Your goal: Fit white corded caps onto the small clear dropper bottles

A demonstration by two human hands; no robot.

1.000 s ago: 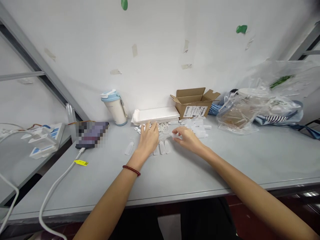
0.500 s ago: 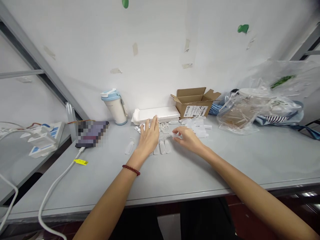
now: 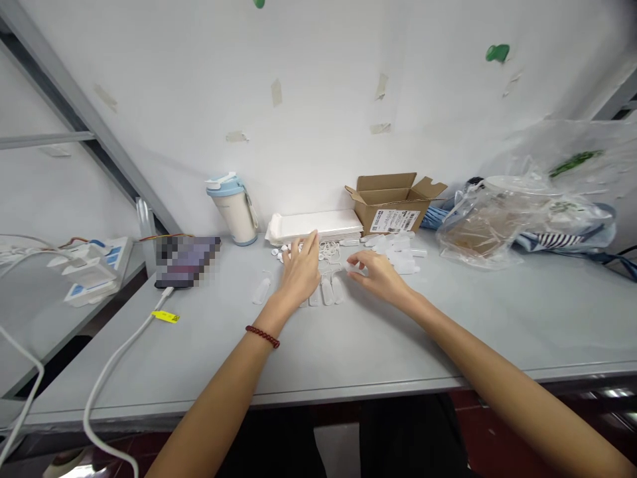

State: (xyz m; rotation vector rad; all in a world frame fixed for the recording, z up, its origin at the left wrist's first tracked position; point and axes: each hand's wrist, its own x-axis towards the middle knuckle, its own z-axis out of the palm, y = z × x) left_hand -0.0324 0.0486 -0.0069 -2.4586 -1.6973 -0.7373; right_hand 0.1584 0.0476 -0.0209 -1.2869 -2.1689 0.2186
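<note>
My left hand (image 3: 301, 271) is over the middle of the desk, fingers stretched and a little apart, above a pile of white strings (image 3: 329, 251) and small white round pieces (image 3: 277, 252). Its palm side is hidden. My right hand (image 3: 378, 273) curls thumb and fingers around a small translucent plastic piece (image 3: 352, 267), mostly covered by the fingertips. Between the hands and the desk's front edge lie several flat translucent plastic pieces (image 3: 327, 292) with white strings, side by side. One more translucent piece (image 3: 261, 291) lies apart, left of my left hand.
Behind the hands are a white stack (image 3: 318, 224) and an open cardboard box (image 3: 391, 206), with loose translucent pieces (image 3: 398, 249) before it. A tumbler (image 3: 233, 209) and a cabled phone (image 3: 186, 262) stand left; plastic bags (image 3: 478, 229) lie right.
The view has shifted slightly. My right thumb and fingers sit a little differently around the translucent piece; my left hand stays over the strings. The row of pieces looks unchanged.
</note>
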